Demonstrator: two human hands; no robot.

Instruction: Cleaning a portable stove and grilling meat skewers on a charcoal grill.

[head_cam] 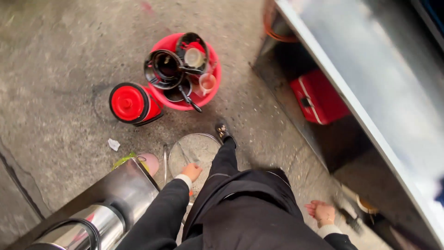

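My left hand [191,171], in a black sleeve with a white cuff, grips the near edge of a round wire mesh strainer [194,149] held low over the concrete floor. My shoe [223,131] stands just past the strainer. My right hand [321,213] hangs at my side, blurred, with fingers loosely curled beside a dark blurred object [351,222]; whether it holds anything is unclear. Ahead on the floor a red plastic basin [213,88] holds black pots [164,68] and plastic cups [207,83].
A red-lidded jug [128,103] lies against the basin's left side. A steel box [122,190] and steel flask [90,227] are at lower left. A steel counter [374,74] runs along the right, with a red case [319,97] beneath it. Crumpled paper [113,144] lies on the floor.
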